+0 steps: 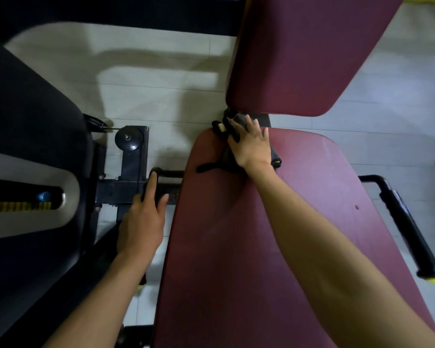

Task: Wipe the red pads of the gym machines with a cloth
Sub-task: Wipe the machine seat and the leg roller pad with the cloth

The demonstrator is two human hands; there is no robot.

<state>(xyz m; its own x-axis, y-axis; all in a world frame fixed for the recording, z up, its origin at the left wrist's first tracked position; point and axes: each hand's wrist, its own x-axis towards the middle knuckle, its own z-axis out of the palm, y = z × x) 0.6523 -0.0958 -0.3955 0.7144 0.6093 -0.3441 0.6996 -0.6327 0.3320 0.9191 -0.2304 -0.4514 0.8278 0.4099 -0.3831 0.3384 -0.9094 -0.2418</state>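
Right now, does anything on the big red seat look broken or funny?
One thing: a small dark mark on the near red pad, toward its right edge. It could be a nick or a spot; it is too small to tell. Otherwise the pad looks whole, and the right hand presses the dark cloth at its far end.

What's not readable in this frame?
Head view only.
Cloth: mostly under the right hand; its extent is hidden.
Left hand covers the side handle; gripping or just resting, cannot tell.
Back pad: cut off by the top edge.
Seat pad: near end cut by the bottom edge, a strip hidden under the right forearm.
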